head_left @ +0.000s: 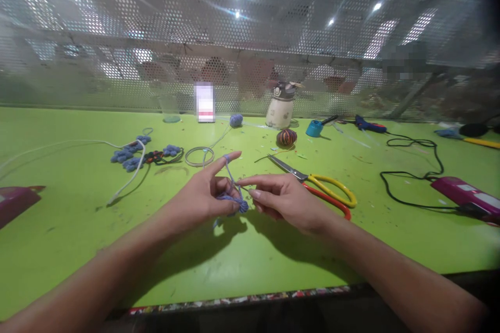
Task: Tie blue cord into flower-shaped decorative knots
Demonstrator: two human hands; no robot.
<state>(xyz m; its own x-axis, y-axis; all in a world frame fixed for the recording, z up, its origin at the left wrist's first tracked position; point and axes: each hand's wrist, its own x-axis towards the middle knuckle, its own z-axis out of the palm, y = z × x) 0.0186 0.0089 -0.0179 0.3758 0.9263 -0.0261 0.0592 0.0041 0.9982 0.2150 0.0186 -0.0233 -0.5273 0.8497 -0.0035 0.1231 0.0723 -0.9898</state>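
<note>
Pinching a small bluish-purple yarn piece (242,205) between thumb and fingers of the left hand (207,190), above the middle of the green table (234,270), with the strand (230,170) over the raised index finger; gripping a thin dark tool (244,187), probably a hook, between thumb and index finger of the right hand (285,195), close to the strand. Apparently midway through a stitch, calling for a steady pinch, even tension and a careful draw of the loop, with scissors (289,168) just beyond the right hand and a matching yarn ball (236,120) farther back.

2 bare hands (287,197), 2 bare forearms (385,260)
</note>
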